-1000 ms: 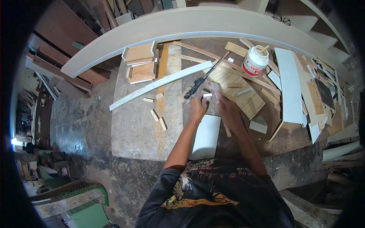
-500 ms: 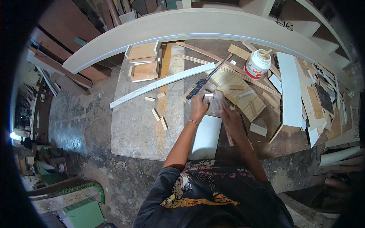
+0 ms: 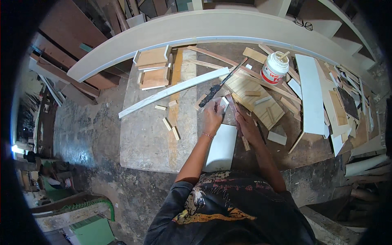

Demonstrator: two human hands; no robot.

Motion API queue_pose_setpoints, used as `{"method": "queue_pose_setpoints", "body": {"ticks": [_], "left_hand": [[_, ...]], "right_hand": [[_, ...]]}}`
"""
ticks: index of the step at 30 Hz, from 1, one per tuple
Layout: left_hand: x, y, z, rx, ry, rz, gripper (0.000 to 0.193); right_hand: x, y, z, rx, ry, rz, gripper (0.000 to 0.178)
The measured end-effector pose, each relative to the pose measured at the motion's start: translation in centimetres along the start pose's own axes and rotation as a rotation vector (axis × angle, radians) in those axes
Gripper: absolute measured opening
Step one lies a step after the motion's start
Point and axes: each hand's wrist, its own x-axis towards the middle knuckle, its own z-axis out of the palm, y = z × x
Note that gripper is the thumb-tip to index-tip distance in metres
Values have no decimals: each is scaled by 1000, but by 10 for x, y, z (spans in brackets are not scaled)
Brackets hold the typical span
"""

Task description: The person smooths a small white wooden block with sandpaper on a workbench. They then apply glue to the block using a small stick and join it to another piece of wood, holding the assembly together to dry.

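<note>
In my left hand (image 3: pixel 213 118) a small white-faced wooden block (image 3: pixel 224 102) is pinched by the fingertips. My right hand (image 3: pixel 247 124) is wrapped round a long, flat reddish-brown bar (image 3: pixel 232 107), which looks like a sanding block; its far end lies close beside the white block. Whether the two touch, I cannot tell. Beyond my left hand lies a dark tool with a taped grip (image 3: pixel 211 94) and a thin shaft. Below both hands a white panel (image 3: pixel 221 147) lies on the worktable (image 3: pixel 151 141).
Several small wooden blocks (image 3: pixel 167 124) lie left of my arms, near a long white strip (image 3: pixel 175 90). Small wooden trays (image 3: pixel 153 58) stand at the back left. A white glue tub (image 3: pixel 275 70) with a stick stands back right. A white board (image 3: pixel 310 96) and offcuts fill the right.
The right hand and its bar, smeared by motion before, now show sharply. My left hand has turned the small block from level to tilted.
</note>
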Motion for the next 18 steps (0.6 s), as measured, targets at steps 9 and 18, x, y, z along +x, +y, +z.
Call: {"method": "queue_pose_setpoints", "body": {"ticks": [9, 18], "left_hand": [[-10, 0, -3, 92, -132, 120, 49], [-9, -4, 11, 140, -39, 312, 63]], "right_hand": [[-7, -2, 8, -101, -11, -64, 43], [-14, 4, 5, -225, 98, -29, 40]]}}
